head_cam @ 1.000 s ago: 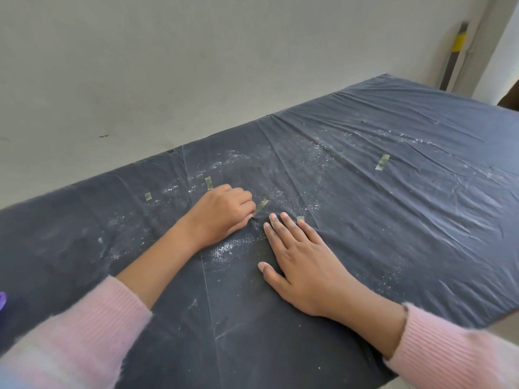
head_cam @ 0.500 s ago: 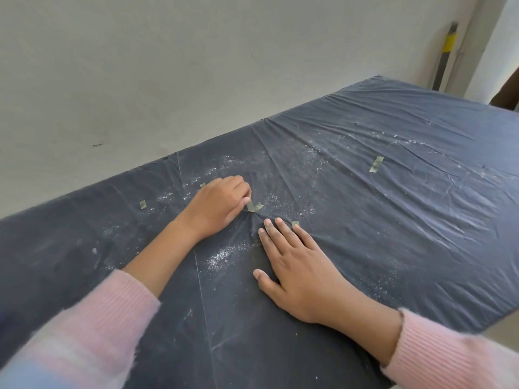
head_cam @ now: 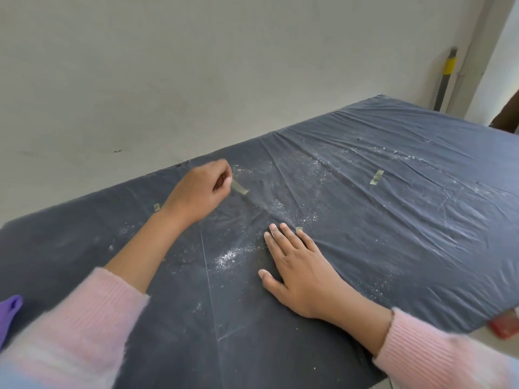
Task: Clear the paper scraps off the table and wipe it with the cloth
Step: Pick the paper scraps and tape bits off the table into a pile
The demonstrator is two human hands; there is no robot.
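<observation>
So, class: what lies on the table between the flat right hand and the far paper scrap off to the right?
In the head view, only wrinkled dark cover dusted with white powder lies between the right hand and the far scrap; no other scrap lies there.

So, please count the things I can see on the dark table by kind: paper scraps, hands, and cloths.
Paper scraps: 4, namely one pinched in the left hand, one beside the left wrist, one at the right fingertips, one far to the right.
Hands: 2, left hand and right hand.
Cloths: 1, a purple cloth at the left edge.
Total: 7.
</observation>
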